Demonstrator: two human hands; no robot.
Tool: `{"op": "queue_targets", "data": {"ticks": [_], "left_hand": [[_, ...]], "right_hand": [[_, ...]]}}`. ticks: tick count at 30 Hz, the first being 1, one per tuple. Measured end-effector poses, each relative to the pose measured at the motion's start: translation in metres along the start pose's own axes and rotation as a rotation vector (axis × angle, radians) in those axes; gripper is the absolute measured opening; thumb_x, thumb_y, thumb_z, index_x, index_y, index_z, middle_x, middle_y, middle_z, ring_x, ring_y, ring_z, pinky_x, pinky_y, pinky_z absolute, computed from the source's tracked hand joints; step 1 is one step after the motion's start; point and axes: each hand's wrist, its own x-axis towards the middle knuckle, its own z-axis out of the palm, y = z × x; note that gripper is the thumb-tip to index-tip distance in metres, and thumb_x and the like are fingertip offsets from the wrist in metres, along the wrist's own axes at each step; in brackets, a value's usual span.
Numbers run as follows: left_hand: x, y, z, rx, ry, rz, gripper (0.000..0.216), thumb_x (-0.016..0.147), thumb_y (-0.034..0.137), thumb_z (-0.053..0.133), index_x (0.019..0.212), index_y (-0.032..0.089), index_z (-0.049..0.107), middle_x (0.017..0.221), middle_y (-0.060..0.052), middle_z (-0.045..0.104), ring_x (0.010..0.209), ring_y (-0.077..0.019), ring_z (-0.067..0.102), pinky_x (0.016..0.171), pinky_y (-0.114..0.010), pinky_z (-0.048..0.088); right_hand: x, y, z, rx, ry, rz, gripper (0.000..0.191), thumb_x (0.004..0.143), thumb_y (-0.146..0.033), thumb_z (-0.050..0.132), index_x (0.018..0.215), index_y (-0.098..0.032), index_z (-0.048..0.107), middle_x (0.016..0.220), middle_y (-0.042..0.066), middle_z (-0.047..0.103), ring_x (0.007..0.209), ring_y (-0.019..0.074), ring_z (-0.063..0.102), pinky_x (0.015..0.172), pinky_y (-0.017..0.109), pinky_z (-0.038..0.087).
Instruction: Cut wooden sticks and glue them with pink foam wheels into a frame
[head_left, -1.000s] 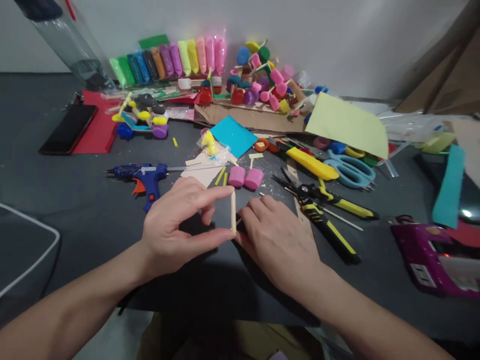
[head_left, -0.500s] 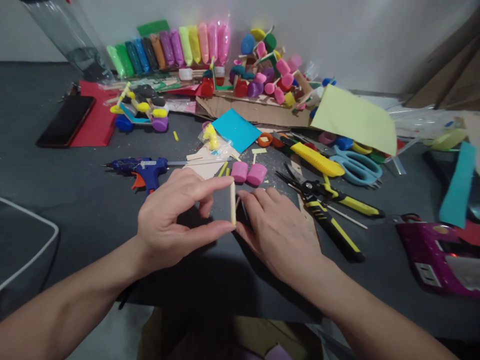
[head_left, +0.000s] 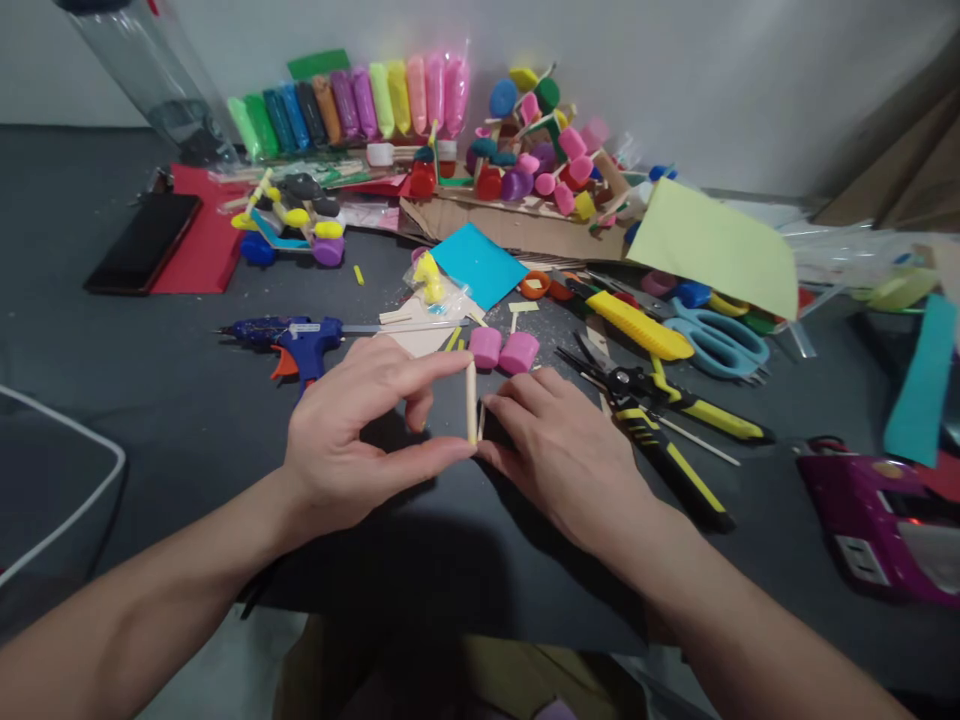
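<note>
Head-worn camera, facing forward-down, close over table [head_left: 150, 420].

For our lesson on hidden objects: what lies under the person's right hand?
Under the right hand, only the tip of a thin stick pokes out by the fingertips, beside the wooden stick pinched upright by the left hand. Anything else beneath the palm is covered.

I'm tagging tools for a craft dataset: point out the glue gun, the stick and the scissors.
glue gun [head_left: 311, 335]: head view, on its blue body.
stick [head_left: 471, 400]: head view, on the middle of its shaft.
scissors [head_left: 712, 345]: head view, on the blue handles.
</note>
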Motion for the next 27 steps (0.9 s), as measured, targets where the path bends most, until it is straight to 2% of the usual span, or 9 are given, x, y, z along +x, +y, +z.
{"op": "queue_targets", "data": {"ticks": [3, 5, 7, 9, 12, 19, 27], "left_hand": [[0.001, 0.001, 0.0, 0.019, -0.037, -0.009, 0.05, 0.079, 0.017, 0.081, 0.127, 0.021, 0.068, 0.069, 0.005, 0.055, 0.067, -0.0129, 0.052, 0.073, -0.031, 0.045], [0.002, 0.002, 0.0, 0.03, -0.077, -0.014, 0.048, 0.08, 0.018, 0.08, 0.126, 0.019, 0.068, 0.068, 0.005, 0.055, 0.067, -0.0126, 0.052, 0.073, -0.031, 0.045], [0.002, 0.004, 0.0, 0.041, -0.119, -0.021, 0.046, 0.082, 0.018, 0.08, 0.126, 0.017, 0.067, 0.069, 0.004, 0.056, 0.068, -0.0128, 0.053, 0.073, -0.031, 0.044], [0.002, 0.005, 0.0, 0.058, -0.16, -0.031, 0.046, 0.084, 0.022, 0.079, 0.127, 0.017, 0.066, 0.069, 0.004, 0.056, 0.069, -0.0135, 0.054, 0.073, -0.031, 0.045], [0.0, 0.006, 0.0, 0.068, -0.198, -0.035, 0.047, 0.086, 0.028, 0.077, 0.13, 0.018, 0.064, 0.07, 0.004, 0.057, 0.07, -0.0144, 0.055, 0.074, -0.032, 0.045], [0.0, 0.007, -0.001, 0.032, -0.205, -0.062, 0.049, 0.086, 0.026, 0.077, 0.132, 0.023, 0.063, 0.069, 0.004, 0.057, 0.069, -0.0144, 0.055, 0.074, -0.033, 0.048], [0.001, 0.008, -0.001, 0.006, -0.211, -0.045, 0.049, 0.086, 0.026, 0.076, 0.133, 0.024, 0.062, 0.07, 0.004, 0.058, 0.069, -0.0141, 0.055, 0.075, -0.033, 0.048]], "right_hand": [[-0.005, 0.008, -0.006, 0.267, 0.235, -0.049, 0.037, 0.092, -0.038, 0.068, 0.114, -0.009, 0.069, 0.101, 0.014, 0.067, 0.094, 0.028, 0.061, 0.079, 0.042, 0.051], [-0.008, 0.01, -0.013, 0.395, 0.385, -0.035, 0.041, 0.09, -0.041, 0.071, 0.122, -0.015, 0.067, 0.109, 0.013, 0.067, 0.098, 0.0253, 0.063, 0.082, 0.04, 0.052], [-0.01, 0.008, -0.019, 0.434, 0.46, -0.027, 0.043, 0.086, -0.041, 0.076, 0.124, -0.023, 0.067, 0.11, 0.01, 0.067, 0.099, 0.0242, 0.064, 0.084, 0.04, 0.052], [-0.011, 0.006, -0.021, 0.444, 0.473, -0.045, 0.045, 0.084, -0.04, 0.077, 0.125, -0.025, 0.067, 0.109, 0.009, 0.068, 0.099, 0.024, 0.064, 0.084, 0.04, 0.053], [-0.012, 0.003, -0.019, 0.449, 0.477, -0.075, 0.045, 0.084, -0.038, 0.077, 0.125, -0.022, 0.067, 0.109, 0.009, 0.068, 0.098, 0.0231, 0.065, 0.084, 0.039, 0.053], [-0.011, 0.006, -0.019, 0.37, 0.47, -0.118, 0.039, 0.089, -0.041, 0.072, 0.123, -0.023, 0.068, 0.106, 0.009, 0.069, 0.093, 0.0229, 0.065, 0.081, 0.041, 0.055], [-0.01, 0.006, -0.016, 0.411, 0.494, -0.125, 0.043, 0.085, -0.042, 0.076, 0.12, -0.018, 0.07, 0.103, 0.009, 0.069, 0.094, 0.0211, 0.065, 0.082, 0.038, 0.055]]}}
